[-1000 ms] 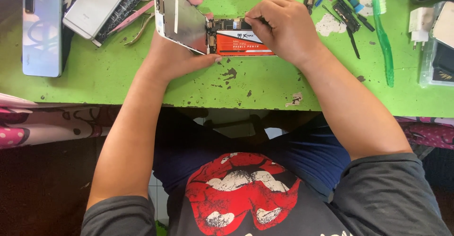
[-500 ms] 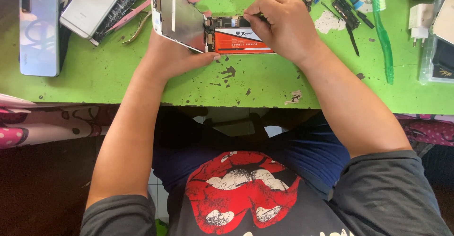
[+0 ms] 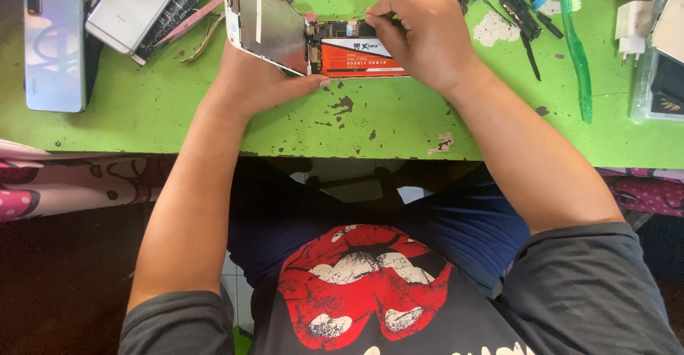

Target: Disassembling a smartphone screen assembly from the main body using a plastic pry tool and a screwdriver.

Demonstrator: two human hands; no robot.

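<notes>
Head view: your left hand (image 3: 249,77) props the lifted screen panel (image 3: 267,20) of an opened phone (image 3: 342,49) at the green bench's (image 3: 399,131) far middle. Your right hand (image 3: 427,34) pinches its fingertips together over the exposed circuit board beside the orange battery (image 3: 360,57); what they grip is hidden. Opening looks done, inner work remains. Since half a second ago, nothing has visibly moved.

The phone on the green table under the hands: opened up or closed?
Opened. The left hand tilts the screen panel up off the phone body, baring the orange battery; the right hand pinches inside.
</notes>
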